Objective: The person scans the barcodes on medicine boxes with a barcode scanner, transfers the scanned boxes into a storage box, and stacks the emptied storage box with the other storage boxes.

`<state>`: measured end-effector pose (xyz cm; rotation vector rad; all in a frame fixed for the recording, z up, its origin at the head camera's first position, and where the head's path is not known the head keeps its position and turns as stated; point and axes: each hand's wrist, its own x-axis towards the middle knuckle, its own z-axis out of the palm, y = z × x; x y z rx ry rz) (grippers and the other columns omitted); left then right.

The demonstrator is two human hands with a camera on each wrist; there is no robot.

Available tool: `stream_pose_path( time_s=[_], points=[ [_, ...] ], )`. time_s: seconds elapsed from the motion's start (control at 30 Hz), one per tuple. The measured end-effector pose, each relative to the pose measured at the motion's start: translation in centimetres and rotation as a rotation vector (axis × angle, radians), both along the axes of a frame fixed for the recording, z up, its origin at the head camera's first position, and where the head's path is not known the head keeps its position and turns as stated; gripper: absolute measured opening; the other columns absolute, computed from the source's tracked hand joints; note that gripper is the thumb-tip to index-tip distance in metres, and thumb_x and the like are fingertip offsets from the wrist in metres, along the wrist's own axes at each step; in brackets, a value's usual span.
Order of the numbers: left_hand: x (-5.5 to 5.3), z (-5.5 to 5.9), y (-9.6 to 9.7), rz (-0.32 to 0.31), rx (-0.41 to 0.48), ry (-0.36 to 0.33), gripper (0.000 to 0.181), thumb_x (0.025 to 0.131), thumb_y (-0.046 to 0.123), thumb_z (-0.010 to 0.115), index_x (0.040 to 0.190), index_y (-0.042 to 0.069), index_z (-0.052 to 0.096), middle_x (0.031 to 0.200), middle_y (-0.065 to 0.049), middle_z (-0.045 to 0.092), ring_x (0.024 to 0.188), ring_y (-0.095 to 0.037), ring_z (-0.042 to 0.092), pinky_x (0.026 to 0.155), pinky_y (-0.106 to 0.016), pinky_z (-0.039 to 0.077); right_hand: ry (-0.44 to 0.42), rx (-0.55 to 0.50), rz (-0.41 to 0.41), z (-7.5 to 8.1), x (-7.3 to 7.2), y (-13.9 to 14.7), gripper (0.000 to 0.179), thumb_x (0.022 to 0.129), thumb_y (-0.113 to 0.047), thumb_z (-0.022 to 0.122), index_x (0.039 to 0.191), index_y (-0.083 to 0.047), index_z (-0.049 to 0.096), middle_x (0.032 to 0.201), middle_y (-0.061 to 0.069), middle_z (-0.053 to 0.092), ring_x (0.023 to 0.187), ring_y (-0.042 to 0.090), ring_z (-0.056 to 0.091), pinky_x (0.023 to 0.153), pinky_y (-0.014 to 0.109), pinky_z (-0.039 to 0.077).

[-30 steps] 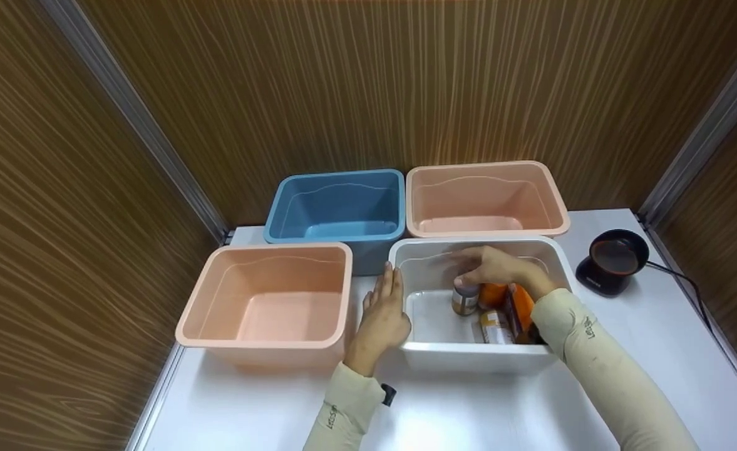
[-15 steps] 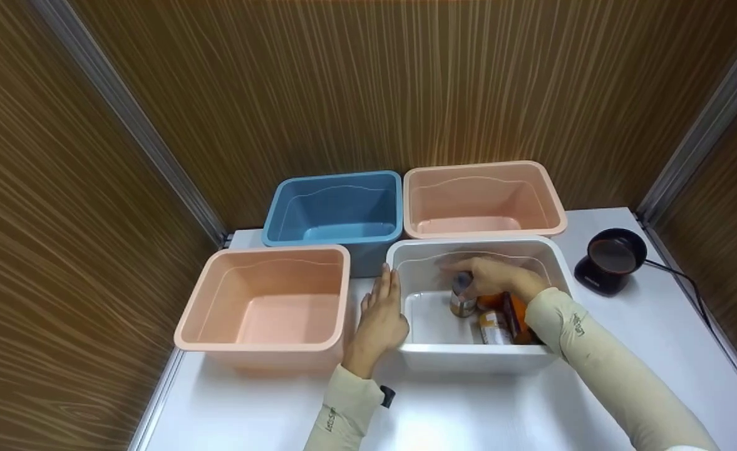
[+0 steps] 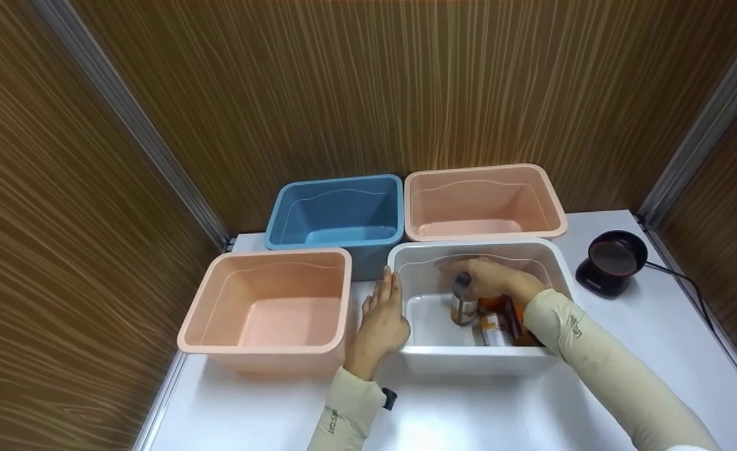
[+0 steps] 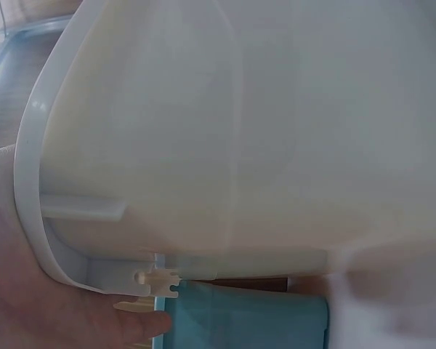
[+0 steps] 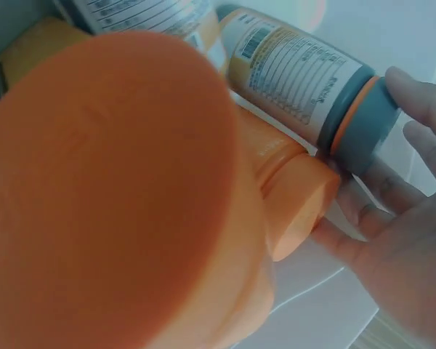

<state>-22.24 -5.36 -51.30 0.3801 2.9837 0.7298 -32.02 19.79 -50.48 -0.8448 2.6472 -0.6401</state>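
Note:
Inside the white bin, my right hand grips the dark cap of a small labelled bottle. The right wrist view shows fingers on both sides of that grey cap, which has an orange ring below it. Close to the hand there lies an orange-capped bottle, and a big orange rounded thing fills the foreground. A white-and-yellow labelled container and a brown-and-orange pack lie alongside. My left hand rests with straight fingers against the bin's left side; its rim shows up close.
To the left stands a peach bin. Behind are a blue bin and a second peach bin. A black cup-shaped device with a cable sits on the white table at right.
My right hand has lowered onto the small bottle and taken hold of its cap. The bottle now leans slightly. My left hand stays at the bin's side.

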Motion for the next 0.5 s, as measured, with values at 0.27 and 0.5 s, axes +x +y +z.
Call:
stream_pose_path(
  time_s=[0.27, 0.5],
  points=[
    [0.1, -0.1, 0.0, 0.006, 0.004, -0.003, 0.072, 0.095, 0.006, 0.045, 0.16, -0.001, 0.016, 0.169, -0.014, 0.001, 0.152, -0.035, 0.012, 0.116, -0.057, 0.019, -0.067, -0.177, -0.008, 1.1, -0.2, -0.2, 0.075, 0.083, -0.004, 0.078, 0.151, -0.019, 0.05, 0.144, 0.01, 0.053, 0.11, 0.03, 0.054, 0.099, 0.052, 0.045],
    [-0.1, 0.0, 0.1, 0.013, -0.004, -0.023, 0.073, 0.096, 0.008, 0.046, 0.161, 0.001, 0.014, 0.169, -0.012, -0.001, 0.152, -0.034, 0.011, 0.117, -0.056, 0.018, -0.14, -0.277, -0.113, 3.2, 0.0, -0.4, 0.078, 0.085, -0.003, 0.074, 0.155, -0.024, 0.045, 0.147, 0.013, 0.051, 0.116, 0.034, 0.054, 0.103, 0.057, 0.042]
  ],
)
